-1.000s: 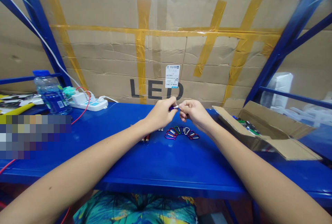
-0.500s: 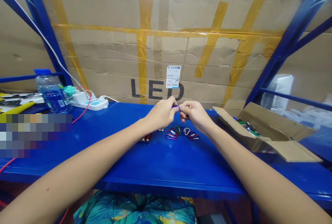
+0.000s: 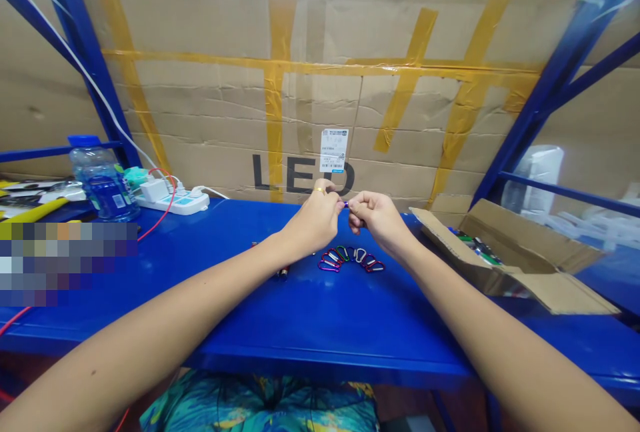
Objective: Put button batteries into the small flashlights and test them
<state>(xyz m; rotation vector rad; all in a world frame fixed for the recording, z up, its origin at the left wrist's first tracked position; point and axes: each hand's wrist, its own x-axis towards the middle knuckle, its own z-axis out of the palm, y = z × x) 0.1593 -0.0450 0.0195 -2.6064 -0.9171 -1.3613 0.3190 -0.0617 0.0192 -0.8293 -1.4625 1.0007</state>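
Your left hand [image 3: 314, 222] and your right hand [image 3: 379, 219] are near each other, and the fingertips of both pinch one small purple piece [image 3: 345, 205]. This piece is held above the blue surface [image 3: 350, 319], beyond the curved row of coloured carabiners [image 3: 360, 255]. On your right stands a cardboard box [image 3: 530, 232].

Taped cardboard [image 3: 200, 112] stands behind a blue table [image 3: 350, 319]
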